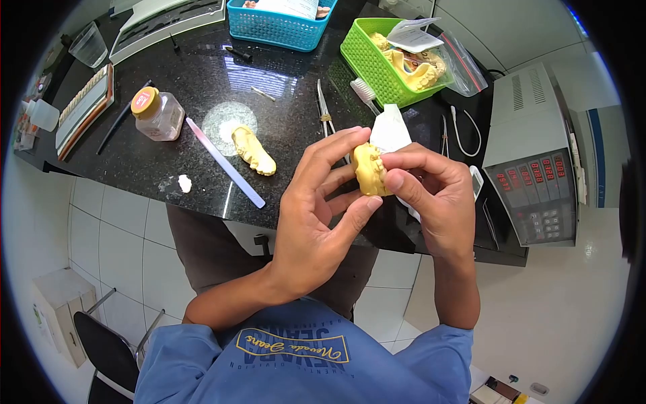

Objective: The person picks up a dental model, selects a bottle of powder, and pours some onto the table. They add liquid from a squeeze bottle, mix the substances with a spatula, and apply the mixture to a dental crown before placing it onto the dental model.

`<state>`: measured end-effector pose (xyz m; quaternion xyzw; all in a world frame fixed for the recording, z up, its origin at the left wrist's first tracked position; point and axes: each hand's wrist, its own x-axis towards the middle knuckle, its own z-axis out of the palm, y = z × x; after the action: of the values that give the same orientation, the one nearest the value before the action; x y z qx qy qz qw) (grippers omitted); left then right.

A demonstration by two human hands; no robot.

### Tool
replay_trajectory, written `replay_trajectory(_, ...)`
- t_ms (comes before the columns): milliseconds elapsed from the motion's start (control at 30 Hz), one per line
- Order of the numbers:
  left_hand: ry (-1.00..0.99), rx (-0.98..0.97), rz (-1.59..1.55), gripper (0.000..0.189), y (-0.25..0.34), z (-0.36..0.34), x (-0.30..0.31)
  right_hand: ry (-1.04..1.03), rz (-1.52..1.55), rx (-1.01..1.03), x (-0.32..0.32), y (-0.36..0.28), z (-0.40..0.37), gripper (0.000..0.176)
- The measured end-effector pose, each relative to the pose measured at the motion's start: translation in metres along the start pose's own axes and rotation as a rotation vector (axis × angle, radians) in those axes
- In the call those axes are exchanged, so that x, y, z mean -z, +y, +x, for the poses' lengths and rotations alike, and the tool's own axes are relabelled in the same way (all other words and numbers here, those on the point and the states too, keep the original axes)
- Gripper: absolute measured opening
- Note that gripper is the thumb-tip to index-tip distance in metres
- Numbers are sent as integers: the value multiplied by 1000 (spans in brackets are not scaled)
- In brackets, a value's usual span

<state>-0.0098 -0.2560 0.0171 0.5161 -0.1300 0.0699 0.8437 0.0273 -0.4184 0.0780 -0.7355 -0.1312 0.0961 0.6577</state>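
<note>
A yellow plaster dental model [369, 174] is held up over the front edge of the black countertop. My left hand [319, 209] grips it from the left, thumb below and fingers above. From the right, the thumb and forefinger of my right hand [437, 192] pinch at its row of teeth; what lies between those two fingertips is hidden. A second yellow dental model [253, 151] lies on the counter, beside a round whitish patch. Left of it rests a pink-and-lilac nail file [225, 163]. White tissue paper [390, 130] lies behind my hands.
A jar with a yellow lid [158, 114] stands at left. Behind are a blue basket [274, 27] and a green basket [377, 74] holding models. Tweezers [323, 101] and a toothbrush [364, 93] lie near the green basket. A grey device with red digits [535, 168] stands at right.
</note>
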Motion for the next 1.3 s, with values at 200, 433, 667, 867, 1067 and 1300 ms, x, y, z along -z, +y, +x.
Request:
replay_trajectory(200,18,21,-43,61,0,-1,-2,-25,-36,-7,-1,-6,-1,19)
replay_trajectory(433,3,28,-43,58,2,-1,0,56,-54,47,-2,-12,-6,17)
replay_trajectory(667,17,69,-85,59,7,1,-2,57,-220,161,-4,-13,-13,14)
replay_trajectory(867,32,81,-117,58,7,-2,-3,40,-286,301,-4,-12,-16,16)
replay_trajectory(1067,39,132,-155,56,9,-4,-4,52,-236,238,-5,-16,-18,17)
replay_trajectory(1300,22,159,-182,56,13,-4,-4,58,-226,218,-7,-17,-21,18)
